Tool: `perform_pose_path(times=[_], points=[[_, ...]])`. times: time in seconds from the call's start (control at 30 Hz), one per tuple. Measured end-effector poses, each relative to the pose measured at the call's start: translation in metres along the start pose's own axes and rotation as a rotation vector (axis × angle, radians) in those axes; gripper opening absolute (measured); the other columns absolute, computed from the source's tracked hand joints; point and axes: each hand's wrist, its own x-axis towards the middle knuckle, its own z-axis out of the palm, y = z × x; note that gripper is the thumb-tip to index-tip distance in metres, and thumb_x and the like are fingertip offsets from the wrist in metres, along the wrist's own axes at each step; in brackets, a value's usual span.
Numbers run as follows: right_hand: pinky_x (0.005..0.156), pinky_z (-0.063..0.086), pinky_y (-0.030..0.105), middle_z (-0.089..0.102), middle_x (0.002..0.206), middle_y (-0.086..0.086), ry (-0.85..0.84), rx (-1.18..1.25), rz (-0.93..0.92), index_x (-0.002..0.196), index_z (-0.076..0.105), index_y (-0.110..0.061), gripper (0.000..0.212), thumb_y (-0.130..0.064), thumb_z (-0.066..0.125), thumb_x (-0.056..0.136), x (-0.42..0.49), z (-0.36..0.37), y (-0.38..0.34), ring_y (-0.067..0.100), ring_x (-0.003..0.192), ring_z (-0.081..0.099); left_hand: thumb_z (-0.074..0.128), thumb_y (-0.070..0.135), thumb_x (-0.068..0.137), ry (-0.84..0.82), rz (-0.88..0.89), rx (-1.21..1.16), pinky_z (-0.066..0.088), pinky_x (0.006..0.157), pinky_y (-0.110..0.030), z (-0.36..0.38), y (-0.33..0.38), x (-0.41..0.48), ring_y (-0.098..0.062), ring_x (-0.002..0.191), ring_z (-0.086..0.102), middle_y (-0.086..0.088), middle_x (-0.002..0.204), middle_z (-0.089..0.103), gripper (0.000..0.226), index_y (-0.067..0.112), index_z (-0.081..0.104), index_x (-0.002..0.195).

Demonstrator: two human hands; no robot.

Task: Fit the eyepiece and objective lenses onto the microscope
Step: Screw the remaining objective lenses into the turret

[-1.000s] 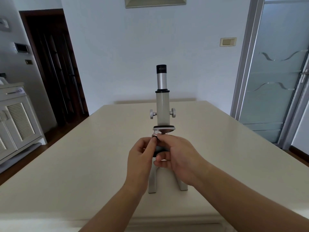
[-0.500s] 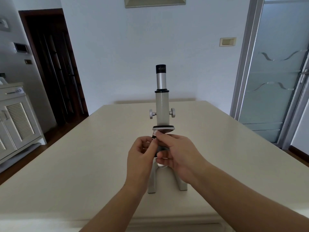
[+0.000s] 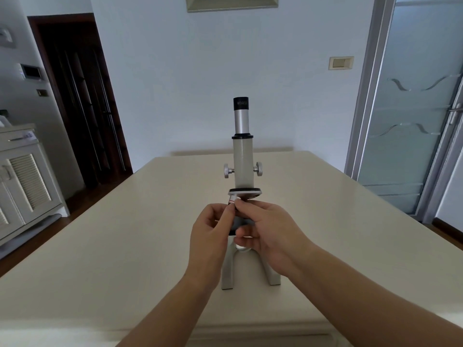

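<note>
Hardly shifted since 0.5 s ago, left hand (image 3: pixel 209 230) and right hand (image 3: pixel 269 229) pinch the objective lens (image 3: pixel 232 198) under the microscope (image 3: pixel 242 161).

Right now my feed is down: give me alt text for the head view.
Both hands, left hand and right hand, pinch a small objective lens at the nosepiece of an upright microscope on a cream table. The black eyepiece already tops its tube.

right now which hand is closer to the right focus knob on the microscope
Right. The right hand is below the right focus knob on the microscope, at the objective lens; the left hand is lower and across the column.
</note>
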Motion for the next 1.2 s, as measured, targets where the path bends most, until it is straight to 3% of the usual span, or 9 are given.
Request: perform_pose_path(times=[0.1,0.33,0.6,1.0,1.2], points=[[0.051,0.057,0.026,0.077,0.087,0.013,0.006,0.020,0.018,0.096,0.079,-0.006,0.019,-0.022,0.069,0.098,0.0000,-0.0005,0.0002,0.012,0.044,0.060,0.065,0.027,0.096,0.018,0.015,0.019,0.053,0.065,-0.016,-0.0005,-0.0006,0.0017,-0.010,0.074,0.069,-0.005,0.083,0.074,0.018,0.011,0.070,0.088],[0.049,0.055,0.024,0.077,0.082,0.008,0.032,0.020,0.052,0.098,0.077,-0.003,0.024,-0.026,0.078,0.091,0.0011,0.0021,-0.0023,0.012,0.045,0.062,0.063,0.024,0.096,-0.016,-0.020,-0.013,0.053,0.063,-0.015,-0.0012,-0.0002,0.0015,-0.007,0.070,0.068,0.004,0.071,0.070,0.018,0.010,0.068,0.086],[0.037,0.040,0.021,0.079,0.086,0.009,0.084,-0.066,0.031,0.100,0.077,-0.005,0.024,-0.028,0.075,0.093,0.0028,0.0039,-0.0023,0.010,0.047,0.065,0.066,0.020,0.095,0.018,0.011,-0.005,0.051,0.061,-0.011,0.0009,0.0022,-0.0004,-0.001,0.065,0.067,0.009,0.067,0.070,0.015,0.009,0.068,0.086],[0.039,0.044,0.022,0.078,0.069,0.000,0.070,-0.093,0.009,0.095,0.078,-0.009,0.024,-0.032,0.072,0.095,0.0020,0.0056,-0.0007,0.009,0.046,0.062,0.068,0.015,0.094,0.062,0.076,0.082,0.051,0.062,-0.014,0.0019,-0.0002,0.0024,-0.004,0.064,0.061,0.008,0.068,0.068,0.012,0.012,0.067,0.082],[0.040,0.046,0.022,0.079,0.074,0.002,0.050,-0.099,0.017,0.092,0.077,-0.010,0.024,-0.033,0.071,0.096,0.0019,0.0037,-0.0016,0.009,0.045,0.062,0.068,0.020,0.094,0.076,0.078,0.098,0.054,0.069,-0.027,0.0027,-0.0033,0.0023,-0.010,0.069,0.063,0.003,0.072,0.070,0.012,0.016,0.067,0.082]])
